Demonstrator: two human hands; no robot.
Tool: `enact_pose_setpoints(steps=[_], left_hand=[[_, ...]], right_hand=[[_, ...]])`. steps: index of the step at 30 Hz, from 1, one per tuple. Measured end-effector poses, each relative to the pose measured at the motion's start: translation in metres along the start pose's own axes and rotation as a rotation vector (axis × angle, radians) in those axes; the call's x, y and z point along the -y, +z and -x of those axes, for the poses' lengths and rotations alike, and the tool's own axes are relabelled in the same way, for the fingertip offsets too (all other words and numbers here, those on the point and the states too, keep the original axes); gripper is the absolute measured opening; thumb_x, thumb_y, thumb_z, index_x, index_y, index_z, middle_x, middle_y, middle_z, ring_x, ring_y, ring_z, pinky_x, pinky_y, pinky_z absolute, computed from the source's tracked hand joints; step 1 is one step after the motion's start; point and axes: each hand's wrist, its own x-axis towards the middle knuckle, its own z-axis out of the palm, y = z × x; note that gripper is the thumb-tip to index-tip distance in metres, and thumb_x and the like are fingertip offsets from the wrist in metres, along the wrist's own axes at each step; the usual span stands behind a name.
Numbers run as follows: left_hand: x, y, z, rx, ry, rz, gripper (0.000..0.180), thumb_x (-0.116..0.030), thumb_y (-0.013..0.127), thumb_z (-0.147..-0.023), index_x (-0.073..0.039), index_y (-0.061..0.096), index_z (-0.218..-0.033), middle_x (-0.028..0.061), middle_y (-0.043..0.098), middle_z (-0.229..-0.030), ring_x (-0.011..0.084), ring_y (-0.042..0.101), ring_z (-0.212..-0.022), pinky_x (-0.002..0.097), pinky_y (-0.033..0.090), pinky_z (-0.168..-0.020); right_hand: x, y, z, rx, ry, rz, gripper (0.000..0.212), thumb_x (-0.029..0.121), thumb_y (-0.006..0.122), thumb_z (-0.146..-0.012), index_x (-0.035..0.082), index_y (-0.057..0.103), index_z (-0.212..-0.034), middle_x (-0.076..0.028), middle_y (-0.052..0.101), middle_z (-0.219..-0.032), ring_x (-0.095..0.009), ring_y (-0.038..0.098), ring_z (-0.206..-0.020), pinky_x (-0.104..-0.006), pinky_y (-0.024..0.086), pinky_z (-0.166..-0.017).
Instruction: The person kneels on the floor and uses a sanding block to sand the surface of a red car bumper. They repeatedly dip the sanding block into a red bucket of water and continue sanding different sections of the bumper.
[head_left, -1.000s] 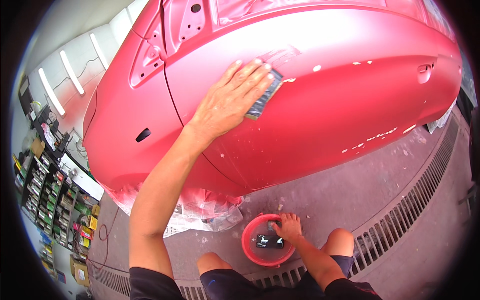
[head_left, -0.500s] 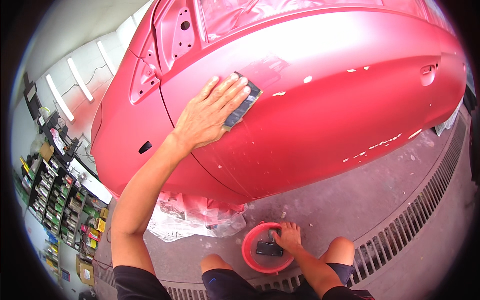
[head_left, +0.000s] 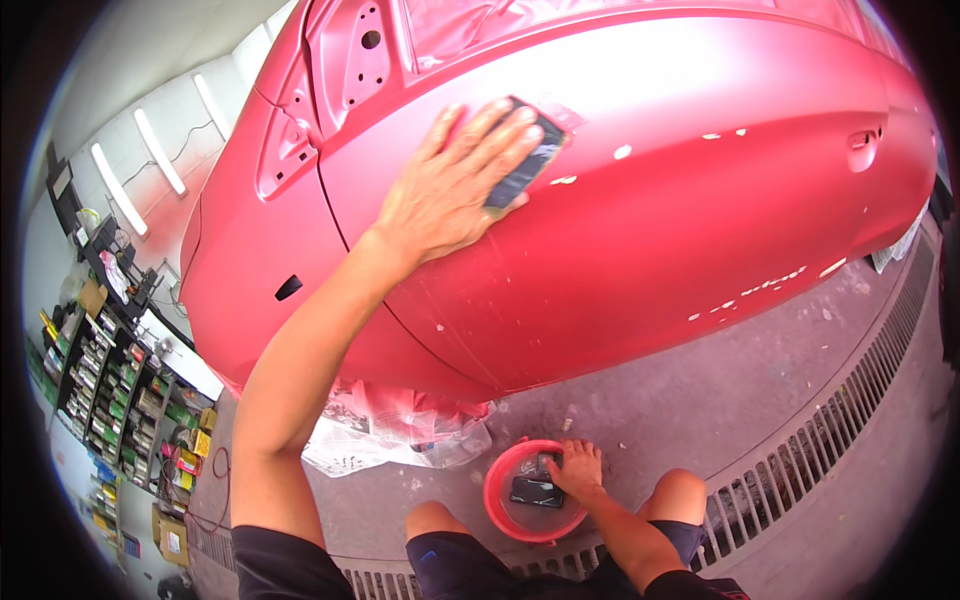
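My left hand point(head_left: 450, 185) presses a dark sanding pad point(head_left: 528, 158) flat against the upper part of a matte red car door point(head_left: 640, 230). Its fingers lie stretched over the pad, with the thumb along the lower edge. Below, near my knees, my right hand point(head_left: 577, 470) grips the rim of a red bucket point(head_left: 492, 500), fingers over the rim and thumb on the inner side. Inside the bucket lies a dark, wet-looking rectangular pad point(head_left: 536, 491), with another grey piece beside my thumb. Pale chips point(head_left: 622, 152) mark the door to the right of the sanding pad.
Crumpled plastic sheeting point(head_left: 400, 440) hangs below the front of the car. A floor drain grate point(head_left: 800, 455) curves along the right. Shelves of cans and boxes point(head_left: 110, 390) stand at the left, with a hose point(head_left: 222, 480) on the floor there.
My left hand has slid the sanding pad up and to the right along the door, covering more of the dull patch. My right hand stays at the bucket rim.
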Motion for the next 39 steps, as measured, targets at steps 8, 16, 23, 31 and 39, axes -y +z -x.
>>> enact_pose_setpoints(steps=[8,16,23,31,39], left_hand=[[0.004,-0.007,-0.005,-0.002,-0.024,-0.026,0.074,-0.049,0.063,-0.103,-0.016,0.041,-0.164,0.0066,0.039,-0.172,0.0268,0.024,-0.163,0.0531,0.015,-0.134],[-0.003,-0.002,-0.002,-0.043,-0.031,0.012,0.071,-0.049,0.060,-0.105,-0.013,0.042,-0.163,0.0074,0.039,-0.171,0.0277,0.028,-0.162,0.0528,0.018,-0.133],[0.001,-0.003,0.043,0.019,-0.073,-0.010,0.071,-0.050,0.060,-0.104,-0.010,0.045,-0.161,0.0102,0.040,-0.170,0.0275,0.030,-0.161,0.0521,0.020,-0.133],[-0.011,0.008,0.044,-0.021,-0.054,0.083,0.078,-0.048,0.066,-0.100,-0.010,0.041,-0.163,0.0106,0.040,-0.171,0.0280,0.033,-0.161,0.0517,0.023,-0.132],[-0.036,0.020,0.004,-0.151,-0.106,0.159,0.076,-0.041,0.068,-0.099,-0.008,0.042,-0.162,0.0126,0.041,-0.170,0.0286,0.034,-0.160,0.0516,0.024,-0.131]], right_hand=[[0.005,-0.004,-0.004,0.043,0.023,0.021,0.070,0.058,0.069,-0.093,0.005,0.063,-0.139,-0.013,0.068,-0.133,-0.035,0.057,-0.129,-0.0506,0.041,-0.109],[0.005,-0.003,-0.004,0.033,-0.002,0.029,0.072,0.059,0.068,-0.094,0.005,0.063,-0.141,-0.013,0.067,-0.136,-0.035,0.057,-0.130,-0.0520,0.042,-0.109],[0.001,0.001,-0.007,0.026,0.006,0.049,0.070,0.063,0.064,-0.094,0.005,0.065,-0.134,-0.016,0.067,-0.134,-0.038,0.057,-0.130,-0.0541,0.043,-0.108],[-0.006,-0.005,-0.006,0.085,0.017,0.079,0.072,0.064,0.066,-0.094,0.005,0.065,-0.135,-0.016,0.068,-0.135,-0.038,0.057,-0.131,-0.0543,0.043,-0.110],[0.004,-0.001,-0.003,0.092,-0.010,0.035,0.071,0.061,0.067,-0.094,0.004,0.065,-0.137,-0.017,0.069,-0.132,-0.039,0.058,-0.129,-0.0555,0.044,-0.108]])
